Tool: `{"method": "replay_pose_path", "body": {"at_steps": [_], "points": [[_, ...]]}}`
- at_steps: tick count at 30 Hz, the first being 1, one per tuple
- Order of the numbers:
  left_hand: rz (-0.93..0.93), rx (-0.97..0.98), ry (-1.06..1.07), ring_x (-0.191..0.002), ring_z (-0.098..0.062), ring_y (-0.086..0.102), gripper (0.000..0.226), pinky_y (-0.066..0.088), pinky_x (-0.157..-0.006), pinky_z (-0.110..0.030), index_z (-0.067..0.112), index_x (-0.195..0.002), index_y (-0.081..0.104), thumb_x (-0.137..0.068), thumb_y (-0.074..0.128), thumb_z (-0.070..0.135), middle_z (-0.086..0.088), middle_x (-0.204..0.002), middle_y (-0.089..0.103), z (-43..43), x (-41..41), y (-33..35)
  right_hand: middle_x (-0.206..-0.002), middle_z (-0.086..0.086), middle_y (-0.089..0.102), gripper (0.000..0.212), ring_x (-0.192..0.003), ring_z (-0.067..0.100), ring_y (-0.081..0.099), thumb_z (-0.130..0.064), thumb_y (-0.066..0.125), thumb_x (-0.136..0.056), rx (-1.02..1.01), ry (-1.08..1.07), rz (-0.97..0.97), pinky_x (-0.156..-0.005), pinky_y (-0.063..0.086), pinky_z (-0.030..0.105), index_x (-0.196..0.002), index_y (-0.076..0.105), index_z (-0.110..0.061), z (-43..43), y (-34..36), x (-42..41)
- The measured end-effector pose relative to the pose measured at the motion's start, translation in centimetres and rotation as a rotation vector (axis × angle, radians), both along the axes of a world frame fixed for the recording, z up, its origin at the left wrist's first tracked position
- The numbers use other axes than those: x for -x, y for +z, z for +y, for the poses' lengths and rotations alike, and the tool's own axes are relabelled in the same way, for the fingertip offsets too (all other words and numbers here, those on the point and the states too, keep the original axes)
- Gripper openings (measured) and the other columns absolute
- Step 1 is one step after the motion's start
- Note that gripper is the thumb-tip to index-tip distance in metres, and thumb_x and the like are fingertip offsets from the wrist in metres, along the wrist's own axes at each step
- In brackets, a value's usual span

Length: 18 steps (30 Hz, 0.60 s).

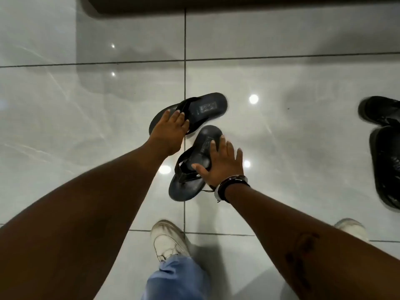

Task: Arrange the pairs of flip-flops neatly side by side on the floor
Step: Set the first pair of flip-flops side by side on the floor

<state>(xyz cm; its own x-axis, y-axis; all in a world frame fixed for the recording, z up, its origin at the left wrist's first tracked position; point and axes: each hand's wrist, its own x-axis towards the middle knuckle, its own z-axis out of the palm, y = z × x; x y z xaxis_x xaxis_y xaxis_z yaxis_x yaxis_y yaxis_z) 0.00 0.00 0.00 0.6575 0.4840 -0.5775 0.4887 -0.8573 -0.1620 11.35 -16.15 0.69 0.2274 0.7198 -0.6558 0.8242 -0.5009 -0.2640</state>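
Two black flip-flops lie on the glossy white tiled floor in the middle of the head view. The farther flip-flop point(207, 107) points up and right. My left hand point(170, 128) rests on its toe end, fingers on the strap. The nearer flip-flop point(190, 187) lies at an angle below it, its heel close to the other's side. My right hand point(218, 165) lies flat on its heel half with the fingers spread and the thumb by the strap. The two sandals are not parallel.
A pair of black shoes point(383, 148) sits at the right edge. My white sneakers point(167, 239) point(351, 228) and a blue jeans leg point(175, 278) stand at the bottom. A dark ledge point(238, 3) runs along the top. Bare tiles lie at left.
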Motion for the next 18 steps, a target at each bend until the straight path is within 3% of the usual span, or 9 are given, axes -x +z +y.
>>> {"method": "replay_pose_path", "body": {"at_steps": [2,4,7,9,13,16,18], "points": [[0.04,-0.003,-0.052,-0.151,-0.034,0.01,0.058,0.004,-0.121,-0.05,0.011,-0.15,0.03,-0.095,0.044,0.017,-0.019,-0.161,0.018,0.6,-0.1,-0.7,-0.164,0.01,-0.007,0.088,-0.151,0.03,0.0,-0.07,0.038,-0.086,0.032,0.031,0.047,-0.119,0.004,0.054,-0.155,0.013,-0.021,0.4,-1.0,1.8],[0.031,0.003,-0.103,-0.15,-0.036,0.01,0.049,0.004,-0.12,-0.052,0.017,-0.146,0.04,-0.097,0.044,0.019,-0.019,-0.16,0.02,0.8,-0.2,-1.4,-0.164,0.01,0.0,0.076,-0.15,0.03,0.004,-0.062,0.047,-0.086,0.025,0.099,0.071,-0.118,0.008,0.054,-0.149,0.032,-0.022,0.3,-1.9,3.8],[-0.002,-0.002,-0.134,-0.15,-0.038,0.011,0.04,0.003,-0.12,-0.054,0.017,-0.136,0.054,-0.097,0.047,0.017,-0.02,-0.158,0.026,1.3,-0.2,-2.4,-0.155,0.012,0.028,0.045,-0.143,0.033,0.022,-0.045,0.057,-0.087,-0.025,0.168,0.088,-0.116,0.017,0.053,-0.125,0.06,-0.022,0.0,-2.7,5.8],[-0.025,0.004,-0.115,-0.149,-0.038,0.013,0.038,0.002,-0.12,-0.055,0.015,-0.132,0.058,-0.094,0.05,0.014,-0.02,-0.152,0.036,1.7,0.0,-2.8,-0.14,0.009,0.046,0.035,-0.129,0.032,0.037,-0.035,0.059,-0.086,-0.024,0.205,0.072,-0.111,0.025,0.05,-0.118,0.064,-0.022,0.0,-2.7,6.3],[-0.061,0.023,-0.01,-0.147,-0.037,0.018,0.035,0.0,-0.118,-0.059,0.017,-0.127,0.063,-0.093,0.054,0.017,-0.014,-0.142,0.048,1.7,0.3,-3.0,-0.12,0.004,0.061,0.04,-0.118,0.029,0.048,-0.027,0.065,-0.081,0.068,0.234,0.071,-0.107,0.027,0.051,-0.12,0.058,-0.022,0.7,-2.8,5.9],[-0.092,0.025,0.18,-0.136,-0.035,0.031,0.029,0.013,-0.116,-0.057,0.021,-0.117,0.069,-0.095,0.051,0.028,-0.01,-0.13,0.054,1.3,0.3,-3.0,-0.101,0.005,0.062,0.04,-0.11,0.029,0.052,-0.024,0.071,-0.075,0.151,0.305,0.042,-0.102,0.032,0.049,-0.114,0.061,-0.02,1.3,-2.8,4.9],[-0.133,0.007,0.302,-0.126,-0.034,0.038,0.027,0.02,-0.112,-0.052,0.021,-0.108,0.072,-0.095,0.052,0.033,-0.009,-0.12,0.057,1.0,0.2,-3.0,-0.098,0.004,0.064,0.026,-0.108,0.029,0.053,-0.022,0.064,-0.08,0.153,0.321,0.039,-0.102,0.032,0.049,-0.107,0.064,-0.022,1.8,-2.8,4.0]]}}
